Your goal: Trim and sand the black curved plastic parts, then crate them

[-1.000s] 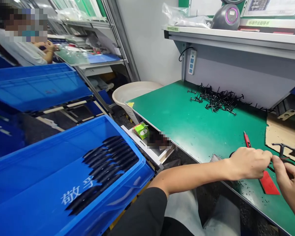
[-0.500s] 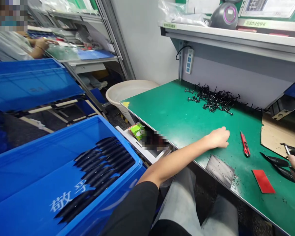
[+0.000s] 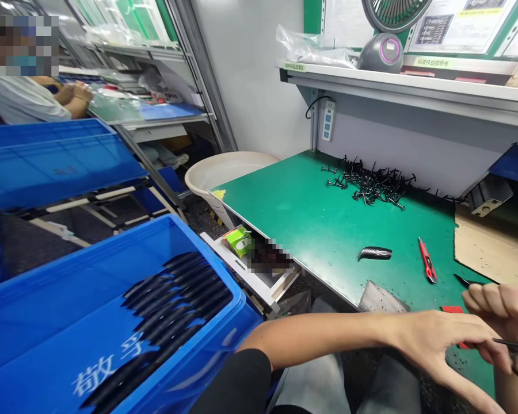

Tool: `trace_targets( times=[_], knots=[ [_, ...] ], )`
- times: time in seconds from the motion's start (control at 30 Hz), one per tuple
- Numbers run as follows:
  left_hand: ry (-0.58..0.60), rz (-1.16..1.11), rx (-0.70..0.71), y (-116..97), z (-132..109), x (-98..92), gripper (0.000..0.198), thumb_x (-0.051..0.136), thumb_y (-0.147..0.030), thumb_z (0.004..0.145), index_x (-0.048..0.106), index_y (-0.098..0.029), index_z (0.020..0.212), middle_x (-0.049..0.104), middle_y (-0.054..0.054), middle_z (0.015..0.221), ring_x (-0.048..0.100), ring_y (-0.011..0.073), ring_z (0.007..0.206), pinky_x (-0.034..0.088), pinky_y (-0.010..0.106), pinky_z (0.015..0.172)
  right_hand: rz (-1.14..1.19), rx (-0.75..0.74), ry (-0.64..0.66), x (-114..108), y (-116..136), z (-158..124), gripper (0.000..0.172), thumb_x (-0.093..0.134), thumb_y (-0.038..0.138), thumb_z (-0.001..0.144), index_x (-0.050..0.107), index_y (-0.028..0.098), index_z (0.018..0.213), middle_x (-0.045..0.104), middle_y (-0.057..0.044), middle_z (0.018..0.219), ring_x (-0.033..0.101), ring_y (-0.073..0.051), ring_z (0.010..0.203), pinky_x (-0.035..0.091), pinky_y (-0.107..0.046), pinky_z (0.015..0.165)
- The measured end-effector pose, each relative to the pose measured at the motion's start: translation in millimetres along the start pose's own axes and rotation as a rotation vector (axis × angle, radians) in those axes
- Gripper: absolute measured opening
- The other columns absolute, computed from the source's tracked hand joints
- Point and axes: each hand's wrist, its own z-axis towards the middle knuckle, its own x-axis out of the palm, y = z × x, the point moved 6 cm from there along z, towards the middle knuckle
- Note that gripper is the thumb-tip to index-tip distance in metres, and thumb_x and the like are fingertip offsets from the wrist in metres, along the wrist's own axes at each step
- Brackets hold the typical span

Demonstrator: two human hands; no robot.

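Note:
My left hand reaches across my lap to the lower right, fingers pinching at a thin black plastic part. My right hand is curled around that same black part at the frame's right edge. One curved black ribbed piece lies alone on the green mat. A red utility knife lies to the right of it. A red pad is mostly hidden behind my hands.
A pile of small black plastic offcuts lies by the back wall. A blue crate with several curved black pieces stands at my left. A cream tub, an open drawer, cardboard, and a person at another bench.
My left hand left a curved black piece on the mat and came back right to meet my right hand on another black part. The camera tilted slightly upward.

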Motion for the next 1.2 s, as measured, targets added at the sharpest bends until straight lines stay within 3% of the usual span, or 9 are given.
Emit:
trace_targets(
  times=[0.17,0.3,0.5,0.63,0.77,0.87,1.03,1.1,1.2],
  knots=[
    [-0.258,0.417,-0.072,17,2,-1.8,0.050,0.051,-0.056,0.095,0.060,-0.012,0.119,0.066,0.012,0.128,0.060,0.0231,0.122,0.046,0.036,0.105,0.100,-0.017,0.030,40,13,-4,0.080,0.062,0.073,0.085,0.017,0.018,0.050,0.014,0.002,0.052,0.030,-0.017,0.051,0.045,-0.034,0.054],
    [-0.177,0.516,-0.029,15,5,-13.4,0.027,0.051,-0.035,0.093,0.062,-0.014,0.104,0.070,0.010,0.114,0.065,0.0215,0.107,0.051,0.034,0.096,-0.139,-0.066,0.021,52,7,-2,0.073,0.052,0.079,0.086,0.026,0.020,0.052,0.048,-0.004,0.073,0.053,-0.021,0.071,0.054,-0.040,0.071],
    [-0.128,0.724,-0.495,33,-13,-61.1,0.017,0.050,-0.017,0.086,0.058,-0.015,0.101,0.070,0.008,0.092,0.068,0.0230,0.081,0.050,0.031,0.062,-0.688,-0.175,0.005,41,21,-17,0.062,0.046,0.078,0.090,0.054,0.021,0.066,0.055,-0.003,0.063,0.049,-0.017,0.055,0.037,-0.028,0.053],
    [-0.119,0.723,-0.454,39,-16,-56.3,0.016,0.053,-0.009,0.079,0.057,-0.016,0.093,0.068,0.007,0.085,0.066,0.0229,0.077,0.047,0.031,0.061,-1.346,-0.422,0.047,73,40,-37,0.064,0.037,0.067,0.099,0.040,0.021,0.054,0.043,0.000,0.050,0.036,-0.014,0.049,0.022,-0.029,0.053],
    [-0.275,0.653,-0.373,34,-17,-51.8,0.019,0.054,-0.004,0.071,0.055,-0.017,0.086,0.065,0.003,0.077,0.061,0.0180,0.068,0.043,0.028,0.057,-1.419,-0.341,0.033,82,30,-29,0.067,0.025,0.067,0.100,0.041,0.021,0.053,0.044,-0.001,0.052,0.032,-0.014,0.048,0.017,-0.030,0.054],
    [-0.551,0.571,-0.301,17,-25,-109.1,0.015,0.052,-0.006,0.074,0.046,-0.020,0.079,0.057,-0.002,0.071,0.054,0.0126,0.064,0.042,0.025,0.057,-1.336,-0.225,0.011,56,20,-15,0.070,0.020,0.077,0.094,0.029,0.022,0.052,0.035,-0.001,0.051,0.030,-0.013,0.049,0.020,-0.028,0.052],
    [-1.071,0.391,-0.220,-6,-61,-277.8,0.018,0.044,-0.022,0.090,0.030,-0.022,0.079,0.033,-0.005,0.068,0.048,0.0081,0.063,0.041,0.024,0.062,-1.376,-0.093,-0.002,18,19,22,0.070,0.006,0.082,0.090,0.018,0.026,0.051,0.025,0.001,0.045,0.027,-0.013,0.045,0.023,-0.030,0.046],
    [-1.057,0.247,-0.214,-5,-62,-300.9,0.026,0.054,-0.027,0.085,0.028,-0.023,0.080,0.038,-0.004,0.073,0.055,0.0089,0.066,0.048,0.028,0.066,-1.400,-0.054,0.091,36,14,54,0.071,0.015,0.078,0.094,0.026,0.024,0.050,0.035,0.000,0.048,0.038,-0.014,0.049,0.031,-0.028,0.051],
    [-0.798,-0.006,-0.279,1,-47,-265.2,0.018,0.051,-0.029,0.084,0.033,-0.022,0.086,0.054,0.001,0.091,0.067,0.0160,0.080,0.056,0.036,0.070,-1.450,0.063,0.169,72,2,117,0.068,0.027,0.062,0.104,0.048,0.019,0.056,0.054,-0.002,0.060,0.053,-0.013,0.060,0.043,-0.026,0.064]
  ],
)
